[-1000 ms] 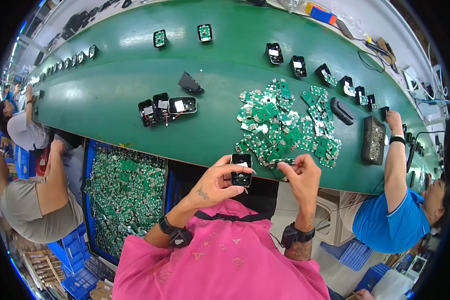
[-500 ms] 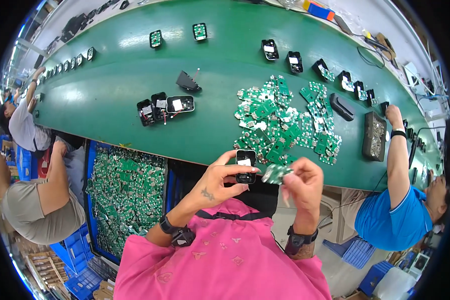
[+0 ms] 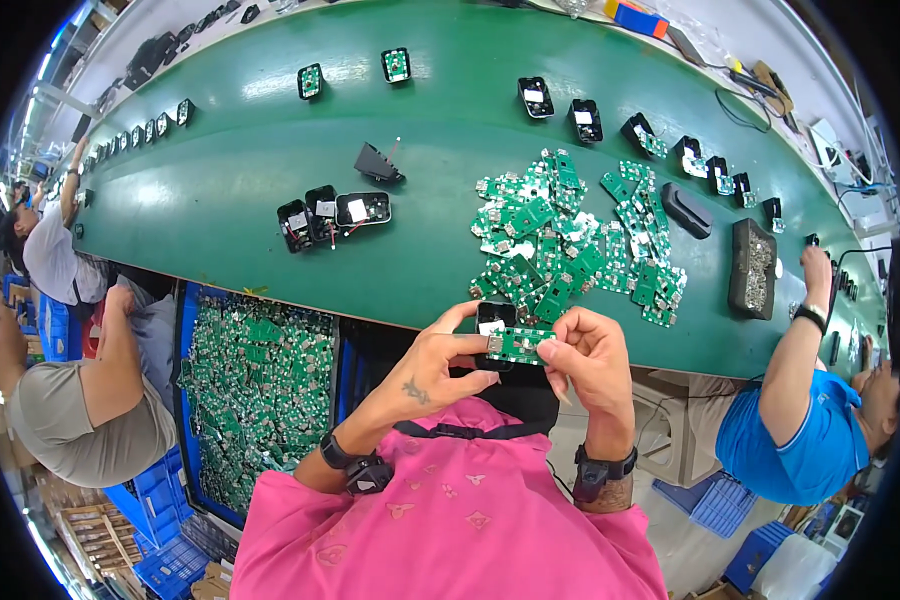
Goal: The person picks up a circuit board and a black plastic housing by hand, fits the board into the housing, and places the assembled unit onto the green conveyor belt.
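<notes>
My left hand [image 3: 448, 352] is closed around a small black plastic casing [image 3: 494, 314], its open side up and a white patch inside. Between the thumb and fingers of my right hand [image 3: 592, 358] is a green circuit board [image 3: 520, 345]. That board lies across the casing's opening and hides much of its lower half. Whether the two touch cannot be made out. Just beyond my hands, a loose pile of green circuit boards [image 3: 535, 225] spreads over the green table [image 3: 430, 255].
Several black casings [image 3: 362, 208] sit left of the pile, beside a dark wedge-shaped part [image 3: 378, 162]. More casings [image 3: 587, 120] line the far right. A blue-rimmed bin of boards [image 3: 255, 390] stands below the table at left. Co-workers sit on both sides, one in blue [image 3: 790, 440].
My right hand has moved left, bringing the circuit board over the casing and turning it flat. My left hand keeps its hold. The co-worker's hand at right has shifted farther right.
</notes>
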`<state>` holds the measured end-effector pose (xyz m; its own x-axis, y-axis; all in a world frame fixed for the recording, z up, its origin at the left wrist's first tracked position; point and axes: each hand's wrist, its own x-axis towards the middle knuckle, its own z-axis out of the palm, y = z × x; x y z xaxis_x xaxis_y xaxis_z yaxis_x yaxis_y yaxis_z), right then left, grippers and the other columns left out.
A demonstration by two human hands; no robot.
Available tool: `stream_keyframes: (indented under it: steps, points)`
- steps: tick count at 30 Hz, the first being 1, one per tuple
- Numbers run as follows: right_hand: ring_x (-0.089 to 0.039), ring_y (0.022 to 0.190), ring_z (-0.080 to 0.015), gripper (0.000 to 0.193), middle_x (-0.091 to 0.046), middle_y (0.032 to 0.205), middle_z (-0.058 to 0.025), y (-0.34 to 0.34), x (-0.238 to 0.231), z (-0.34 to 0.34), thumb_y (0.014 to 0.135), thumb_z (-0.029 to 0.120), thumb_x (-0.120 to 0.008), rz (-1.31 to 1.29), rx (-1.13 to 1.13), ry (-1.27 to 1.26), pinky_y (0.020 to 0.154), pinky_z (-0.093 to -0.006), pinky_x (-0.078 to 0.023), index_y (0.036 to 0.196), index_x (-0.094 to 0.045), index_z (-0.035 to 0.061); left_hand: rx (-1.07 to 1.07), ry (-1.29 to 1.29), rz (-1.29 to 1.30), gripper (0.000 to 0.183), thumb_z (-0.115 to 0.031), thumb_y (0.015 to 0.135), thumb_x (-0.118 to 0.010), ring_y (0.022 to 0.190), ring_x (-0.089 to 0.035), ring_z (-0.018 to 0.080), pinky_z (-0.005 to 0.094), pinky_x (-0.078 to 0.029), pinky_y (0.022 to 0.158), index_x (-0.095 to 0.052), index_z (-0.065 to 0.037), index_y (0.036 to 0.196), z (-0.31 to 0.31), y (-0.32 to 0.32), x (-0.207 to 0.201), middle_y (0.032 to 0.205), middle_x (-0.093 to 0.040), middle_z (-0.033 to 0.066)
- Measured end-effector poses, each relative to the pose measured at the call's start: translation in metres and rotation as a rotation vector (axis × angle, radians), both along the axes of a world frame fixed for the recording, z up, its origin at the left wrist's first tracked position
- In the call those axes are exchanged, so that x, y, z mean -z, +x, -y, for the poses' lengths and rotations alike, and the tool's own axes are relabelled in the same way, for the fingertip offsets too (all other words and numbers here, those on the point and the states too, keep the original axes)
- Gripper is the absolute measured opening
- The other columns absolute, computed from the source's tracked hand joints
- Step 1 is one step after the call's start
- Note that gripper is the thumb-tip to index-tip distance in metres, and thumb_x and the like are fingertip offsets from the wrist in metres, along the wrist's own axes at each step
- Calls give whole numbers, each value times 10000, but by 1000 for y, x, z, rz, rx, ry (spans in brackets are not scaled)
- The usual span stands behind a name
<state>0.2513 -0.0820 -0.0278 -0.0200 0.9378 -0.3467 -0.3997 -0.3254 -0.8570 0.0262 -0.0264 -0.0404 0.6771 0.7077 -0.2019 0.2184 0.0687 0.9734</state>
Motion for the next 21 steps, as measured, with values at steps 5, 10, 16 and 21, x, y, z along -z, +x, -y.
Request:
stream_keyframes:
  steps: [5,10,16,21]
  points:
    - [-556,447,-89,164,-618,660,-56,-1,0,-1,852,-9,-716,7,-50,-20,369,-204,-390,836,-554,16,5,-43,87,352,27,826,-703,1182,-607,239,357,-536,975,-702,-14,1176,-1,2,-5,1492,-350,183]
    - [-557,454,-82,173,-613,660,-45,0,-2,1,854,5,-725,-44,-69,0,371,-203,-393,832,-555,19,12,-13,42,349,30,824,-705,1176,-609,236,349,-537,957,-705,-16,1170,-1,1,-1,1493,-356,168]
    - [-557,460,-79,172,-609,659,-41,-1,1,0,855,4,-722,-8,-118,-25,371,-205,-396,822,-554,21,2,5,54,388,9,819,-704,1243,-563,301,363,-547,945,-700,-57,1201,-1,4,-2,1481,-353,234]
    - [-548,457,-78,166,-608,658,-42,2,7,1,857,6,-720,25,-49,-49,371,-207,-392,824,-557,22,-32,-9,59,398,-7,815,-690,1341,-483,382,381,-552,939,-696,-62,1208,-2,6,-4,1467,-352,312]
